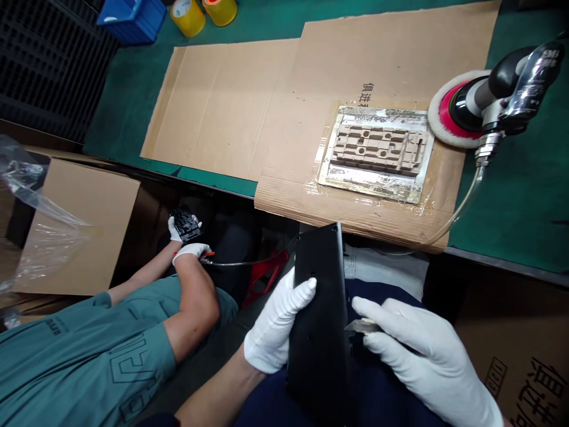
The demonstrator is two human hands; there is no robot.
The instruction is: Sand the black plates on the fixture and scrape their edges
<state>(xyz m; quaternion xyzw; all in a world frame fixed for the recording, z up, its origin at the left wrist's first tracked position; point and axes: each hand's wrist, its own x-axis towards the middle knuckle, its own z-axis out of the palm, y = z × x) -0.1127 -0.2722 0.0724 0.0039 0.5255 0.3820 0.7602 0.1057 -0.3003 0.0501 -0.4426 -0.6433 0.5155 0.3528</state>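
Observation:
Both my hands wear white gloves and work over my lap. My left hand is wrapped round the left edge of a long black plastic panel that stands tilted on my lap. My right hand pinches a small metal blade against the panel's right edge.
A tan moulded fixture on a shiny plate sits on cardboard over the green bench. A pneumatic polisher with a white pad lies at the right, its hose trailing down. At the left, a co-worker in gloves holds a small black part. Cardboard boxes stand beside.

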